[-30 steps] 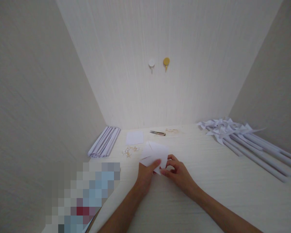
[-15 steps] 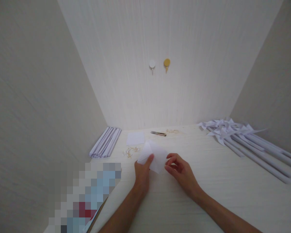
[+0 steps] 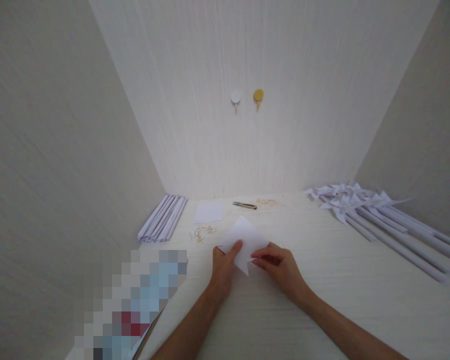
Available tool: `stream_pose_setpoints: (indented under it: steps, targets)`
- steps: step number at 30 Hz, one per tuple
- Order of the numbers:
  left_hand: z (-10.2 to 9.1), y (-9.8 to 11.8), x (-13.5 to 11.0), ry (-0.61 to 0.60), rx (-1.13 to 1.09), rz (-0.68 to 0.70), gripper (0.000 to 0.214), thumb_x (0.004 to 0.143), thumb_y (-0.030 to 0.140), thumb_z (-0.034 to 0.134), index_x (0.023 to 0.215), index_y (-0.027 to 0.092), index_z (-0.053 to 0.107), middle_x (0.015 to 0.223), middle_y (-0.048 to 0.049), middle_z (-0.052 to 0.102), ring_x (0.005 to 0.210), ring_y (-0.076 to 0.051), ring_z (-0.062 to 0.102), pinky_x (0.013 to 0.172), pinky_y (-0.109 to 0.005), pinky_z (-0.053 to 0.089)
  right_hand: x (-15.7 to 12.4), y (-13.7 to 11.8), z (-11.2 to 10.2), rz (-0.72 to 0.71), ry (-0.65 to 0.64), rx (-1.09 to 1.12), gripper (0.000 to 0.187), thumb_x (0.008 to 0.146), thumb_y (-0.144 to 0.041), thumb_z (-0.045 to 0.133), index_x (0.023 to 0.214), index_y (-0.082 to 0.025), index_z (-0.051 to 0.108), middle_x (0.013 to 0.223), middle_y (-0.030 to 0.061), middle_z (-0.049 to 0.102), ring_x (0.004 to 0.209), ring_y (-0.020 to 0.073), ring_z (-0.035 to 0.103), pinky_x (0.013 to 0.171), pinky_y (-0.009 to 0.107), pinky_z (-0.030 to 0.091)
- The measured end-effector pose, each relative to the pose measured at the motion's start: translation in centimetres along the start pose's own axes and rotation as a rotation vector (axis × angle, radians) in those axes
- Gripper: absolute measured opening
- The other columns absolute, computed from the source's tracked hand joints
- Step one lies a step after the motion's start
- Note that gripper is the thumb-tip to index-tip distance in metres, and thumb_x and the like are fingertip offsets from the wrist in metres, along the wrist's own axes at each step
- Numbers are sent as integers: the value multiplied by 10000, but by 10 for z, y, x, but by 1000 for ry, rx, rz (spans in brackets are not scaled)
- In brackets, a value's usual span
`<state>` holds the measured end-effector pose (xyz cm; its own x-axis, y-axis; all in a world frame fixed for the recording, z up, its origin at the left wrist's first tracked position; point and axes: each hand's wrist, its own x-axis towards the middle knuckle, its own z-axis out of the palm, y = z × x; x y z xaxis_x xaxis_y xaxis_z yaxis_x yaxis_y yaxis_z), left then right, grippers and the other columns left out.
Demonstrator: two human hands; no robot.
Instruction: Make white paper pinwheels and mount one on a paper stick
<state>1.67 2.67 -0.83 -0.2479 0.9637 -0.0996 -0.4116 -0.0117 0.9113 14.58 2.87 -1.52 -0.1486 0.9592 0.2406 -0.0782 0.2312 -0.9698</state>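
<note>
A square sheet of white paper (image 3: 242,234) is held above the table, one corner pointing away from me and a cut or folded point hanging at its near side. My left hand (image 3: 224,265) grips its left part, thumb on top and the other fingers underneath. At the right edge, my right hand (image 3: 275,261) pinches a flap of the same sheet between thumb and fingers. Behind the paper lie a flat stack of white paper squares (image 3: 209,212) and small thread snips (image 3: 244,205).
Rolled white paper tubes (image 3: 163,220) lie at the left. At the right are finished paper pinwheels (image 3: 345,197) on paper sticks. Small cotton-tipped pieces (image 3: 201,232) and thin scraps (image 3: 267,202) are scattered on the table. Two hooks (image 3: 258,95) hang on the wall.
My right hand has moved in from beside the sheet and now pinches its right edge. The paper has turned and shifted slightly right in my left hand.
</note>
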Motion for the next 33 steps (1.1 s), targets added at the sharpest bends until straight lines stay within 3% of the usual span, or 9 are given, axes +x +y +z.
stream_pose_setpoints:
  steps: [16, 22, 28, 33]
  targets:
    - [-2, -5, 0, -158, 96, -52, 244, 526, 277, 715, 663, 81, 664, 638, -91, 670, 568, -158, 583, 591, -267, 443, 3, -7, 0, 111, 109, -98, 139, 587, -295, 614, 550, -164, 586, 534, -8, 562, 510, 115, 515, 506, 244, 418]
    - [-5, 1, 1, -276, 84, -96, 160, 526, 247, 688, 577, 99, 656, 522, -29, 615, 476, -105, 505, 519, -226, 388, 2, -8, 0, 92, 155, -119, 132, 565, -263, 597, 501, -166, 535, 532, -18, 504, 496, 103, 471, 476, 229, 401]
    - [-8, 11, 0, -342, 177, -157, 178, 508, 243, 684, 615, 102, 666, 545, -41, 623, 484, -123, 519, 487, -229, 373, 1, -9, 1, 50, 127, -209, 105, 564, -215, 565, 491, -172, 503, 532, -30, 466, 452, 82, 419, 422, 210, 360]
    - [-6, 11, -1, -318, 295, -82, 191, 483, 218, 701, 642, 119, 667, 579, -35, 638, 525, -150, 543, 504, -251, 408, -2, -8, 2, 1, 103, -265, 88, 564, -175, 527, 490, -180, 481, 544, -30, 449, 456, 82, 412, 423, 209, 364]
